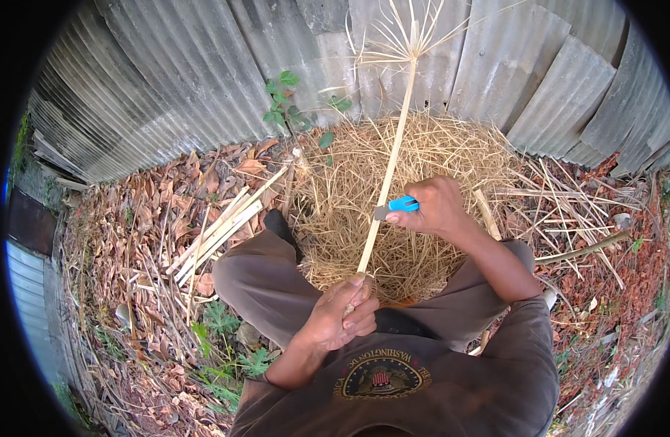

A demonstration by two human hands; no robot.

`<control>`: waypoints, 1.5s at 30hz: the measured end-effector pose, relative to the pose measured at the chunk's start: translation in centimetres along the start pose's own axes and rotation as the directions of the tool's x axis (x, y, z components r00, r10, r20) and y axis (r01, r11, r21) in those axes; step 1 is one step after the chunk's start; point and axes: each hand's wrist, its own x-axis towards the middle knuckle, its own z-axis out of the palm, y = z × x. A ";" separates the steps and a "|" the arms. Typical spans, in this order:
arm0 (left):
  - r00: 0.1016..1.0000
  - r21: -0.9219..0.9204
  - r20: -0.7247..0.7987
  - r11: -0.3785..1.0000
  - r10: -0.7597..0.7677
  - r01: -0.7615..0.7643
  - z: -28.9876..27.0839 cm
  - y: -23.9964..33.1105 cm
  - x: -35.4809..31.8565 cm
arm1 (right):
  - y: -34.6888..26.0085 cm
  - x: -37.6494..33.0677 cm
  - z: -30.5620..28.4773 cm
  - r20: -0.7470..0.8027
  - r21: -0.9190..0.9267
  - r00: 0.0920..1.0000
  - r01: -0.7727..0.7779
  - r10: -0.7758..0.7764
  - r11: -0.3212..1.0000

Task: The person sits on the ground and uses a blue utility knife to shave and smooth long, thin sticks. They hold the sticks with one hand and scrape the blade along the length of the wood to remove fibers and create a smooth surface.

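My left hand (341, 315) is closed round the near end of a long pale stick (391, 169), likely split bamboo, which slants away from me toward the metal wall. At its far end thin curled strips (411, 47) fan out, still attached. My right hand (435, 207) grips a blue-handled utility knife (399, 207). Its short grey blade lies against the stick about midway along. Under the stick, between my legs, spreads a thick heap of straw-coloured shavings (393, 255).
Corrugated metal sheets (196, 73) close off the far side. Split pale sticks (217, 237) lie on dry leaves at my left, and thin sticks (568, 211) are scattered at my right. A leafy green plant (280, 98) grows by the wall.
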 end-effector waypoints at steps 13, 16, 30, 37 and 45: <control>0.999 0.020 0.011 0.999 -0.043 0.043 0.3 -1.2 -1.8 | 0.4 0.4 0.7 0.060 -0.042 0.993 -0.094 0.097 0.995; 0.998 0.073 -0.022 0.996 -0.050 0.052 0.3 -1.5 -3.2 | 4.0 2.0 0.0 0.034 0.002 0.927 -0.374 0.374 0.927; 0.995 0.492 0.099 0.869 0.000 -0.049 -1.6 -1.8 -5.8 | 4.9 1.3 -0.9 -0.007 -0.031 0.954 -0.299 0.299 0.954; 0.995 0.650 0.055 0.753 0.083 -0.099 -1.1 -1.7 -5.4 | 5.6 2.2 -0.7 -0.092 -0.166 0.987 -0.147 0.133 0.975; 0.998 0.704 0.061 0.708 0.024 -0.060 -1.2 -2.3 -8.0 | 9.8 2.6 -2.4 -0.100 -0.099 0.885 -0.464 0.455 0.880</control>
